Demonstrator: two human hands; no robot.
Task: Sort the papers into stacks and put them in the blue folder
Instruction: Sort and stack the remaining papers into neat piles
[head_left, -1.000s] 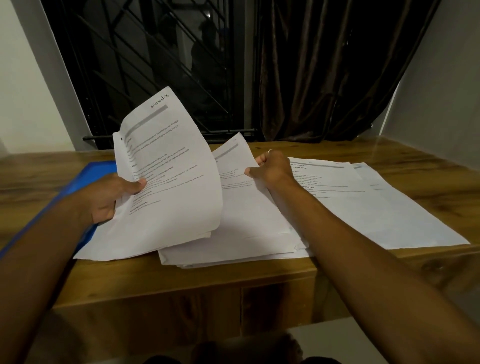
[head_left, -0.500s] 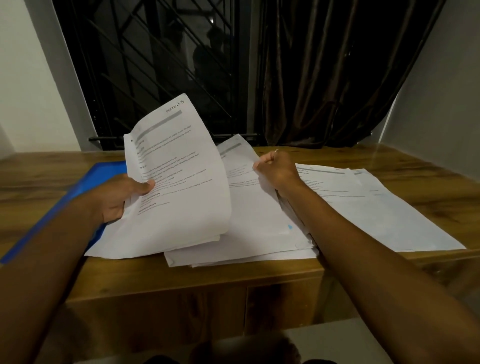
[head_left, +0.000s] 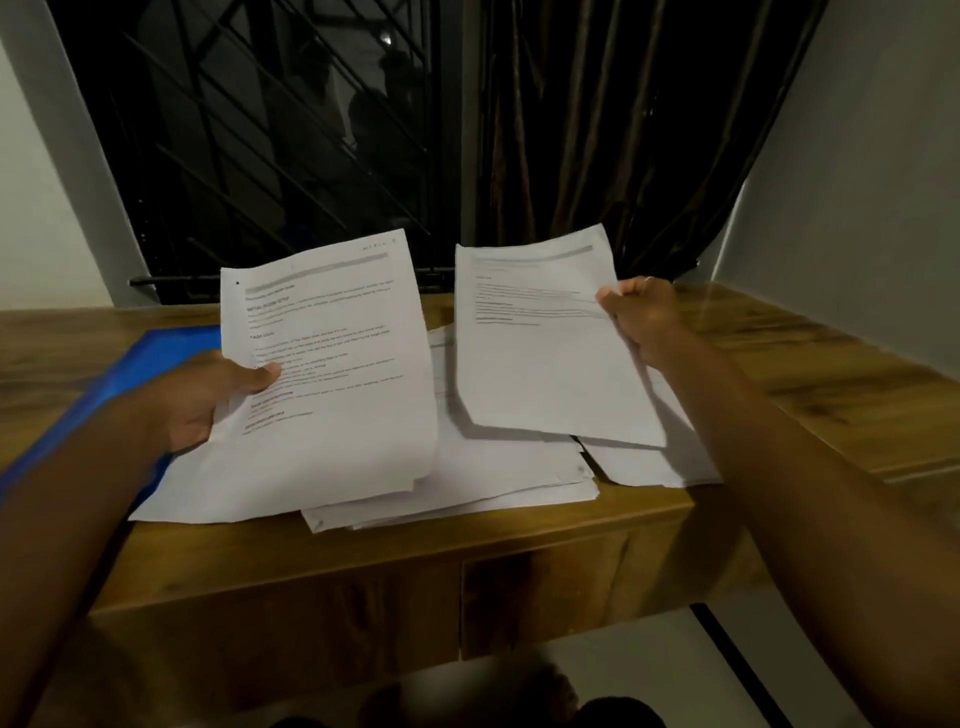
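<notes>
surface (head_left: 810, 374) of brown wood carries everything, with a dark barred window (head_left: 291, 145) and a brown curtain (head_left: 613, 130) behind it. blue folder (head_left: 156, 358) lies flat on the left part of the surface, partly covered by the left forearm and by the held papers. loose pile of papers (head_left: 498, 467) lies in the middle near the front edge, and a further pile (head_left: 660, 457) lies just to its right, mostly hidden under the raised sheet.

left hand (head_left: 208, 400) is closed around the left edge of a bundle of printed sheets (head_left: 332, 374), thumb pressed on the front face, fingers hidden behind; the bundle stands tilted up, its lower edge resting on the piles. right hand (head_left: 644, 312) pinches the right edge of a single sheet (head_left: 540, 343) between thumb and curled fingers, holding it raised and tilted above the surface; a ring shows on one finger. the two held papers are apart, with a gap between them.

compared with half a second ago, the right hand has lifted its sheet clear of the middle pile and carried it to the right, where it now covers most of the right-hand pile. the left hand keeps the same grip on its bundle.
</notes>
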